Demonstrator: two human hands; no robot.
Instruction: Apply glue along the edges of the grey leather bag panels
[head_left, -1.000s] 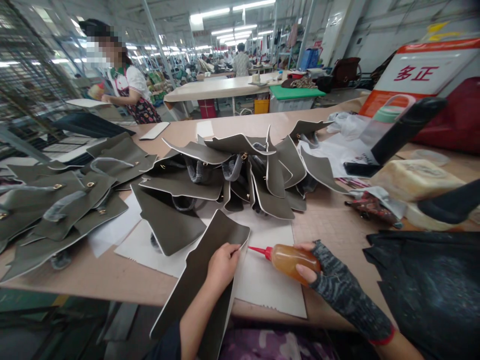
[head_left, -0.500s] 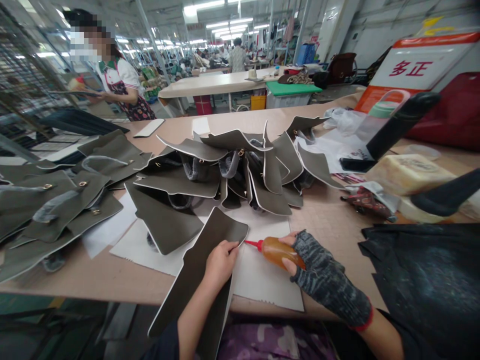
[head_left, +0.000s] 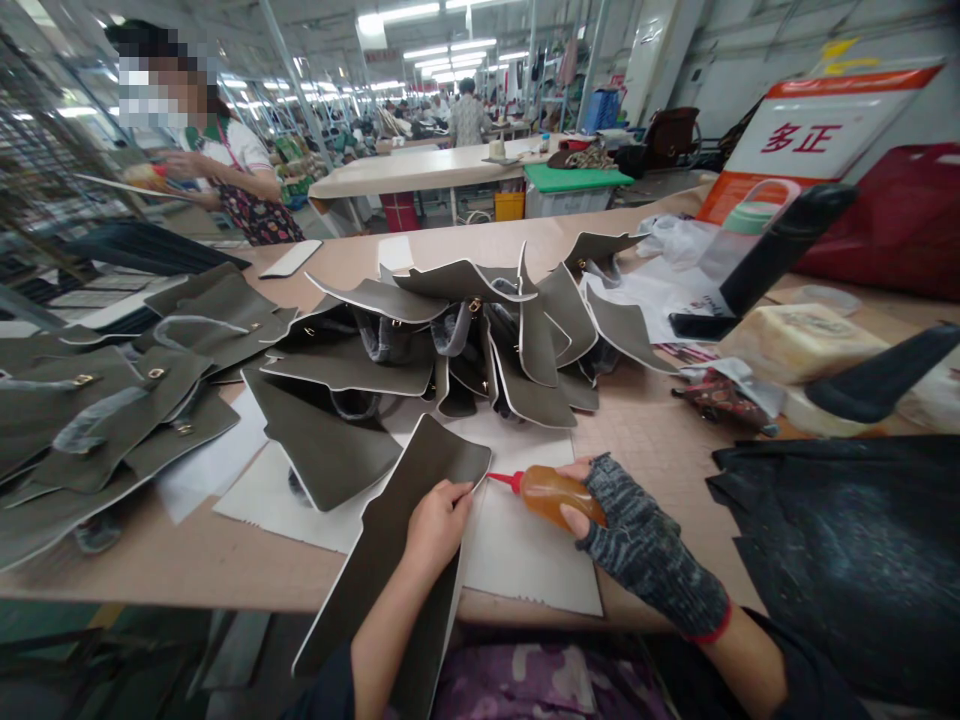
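My left hand (head_left: 436,522) presses down on a long dark olive leather panel (head_left: 394,540) that hangs over the table's near edge. Its fingertips rest by the panel's white right edge. My right hand (head_left: 621,523), in a grey fingerless glove, grips an amber squeeze bottle (head_left: 551,494) with a red nozzle. The nozzle tip touches the panel's edge just beside my left fingers. A white paper sheet (head_left: 517,550) lies under the bottle.
A heap of olive bag panels (head_left: 480,340) with handles fills the table's middle, and more lie at the left (head_left: 112,410). Dark fabric (head_left: 847,540) covers the right side. Black stands (head_left: 772,255) and a wrapped block (head_left: 799,340) sit behind it. A person (head_left: 217,170) works at far left.
My right hand has slid the bottle left, bringing the nozzle against the panel's edge. The left hand has kept its hold on the panel.
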